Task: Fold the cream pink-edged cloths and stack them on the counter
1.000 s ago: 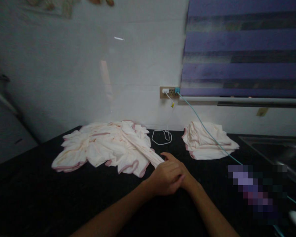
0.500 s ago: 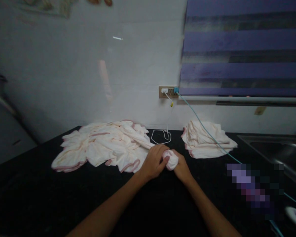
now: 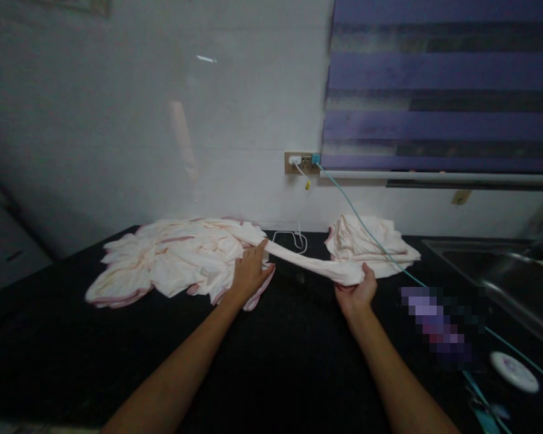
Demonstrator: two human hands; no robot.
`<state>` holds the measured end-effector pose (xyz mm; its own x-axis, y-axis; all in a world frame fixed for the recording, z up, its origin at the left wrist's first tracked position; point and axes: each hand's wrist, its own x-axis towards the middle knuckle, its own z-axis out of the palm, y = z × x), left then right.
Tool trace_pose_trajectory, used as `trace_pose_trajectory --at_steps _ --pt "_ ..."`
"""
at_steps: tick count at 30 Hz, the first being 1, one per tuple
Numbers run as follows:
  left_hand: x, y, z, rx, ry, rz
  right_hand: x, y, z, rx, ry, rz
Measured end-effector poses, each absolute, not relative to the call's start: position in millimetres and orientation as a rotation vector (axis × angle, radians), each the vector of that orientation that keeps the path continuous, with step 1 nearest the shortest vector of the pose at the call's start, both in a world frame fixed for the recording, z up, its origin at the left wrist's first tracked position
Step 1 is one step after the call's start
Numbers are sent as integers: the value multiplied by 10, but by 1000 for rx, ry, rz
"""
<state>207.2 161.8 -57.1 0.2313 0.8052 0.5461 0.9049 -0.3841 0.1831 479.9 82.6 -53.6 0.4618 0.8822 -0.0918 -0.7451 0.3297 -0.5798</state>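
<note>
A long, twisted white cloth with pink trim (image 3: 308,260) stretches across the frame's centre above the black countertop (image 3: 72,343). The right hand (image 3: 357,292) is clenched around its end; the left hand (image 3: 250,274) lies flat, pressing the heap of white pink-edged cloths (image 3: 163,262) at centre left. A folded white stack (image 3: 371,244) sits right of centre.

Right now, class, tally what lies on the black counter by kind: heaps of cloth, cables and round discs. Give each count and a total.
Heaps of cloth: 2, the loose heap and the folded stack.
Cables: 2, the white cable and the blue cable.
Round discs: 1, the white disc.
Total: 5.
</note>
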Motion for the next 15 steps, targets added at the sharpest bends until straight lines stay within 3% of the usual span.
trace_pose_trajectory --at_steps 7,11,15 --pt "2136 1621 -441 -2481 -1482 -948 4600 728 -359 -572 -539 1189" --pt "2356 1348 -337 -2605 -1103 -1155 4518 675 -329 -610 -695 1385" --pt "2689 840 -319 -2771 -617 -994 4357 657 -395 -624 -851 1513"
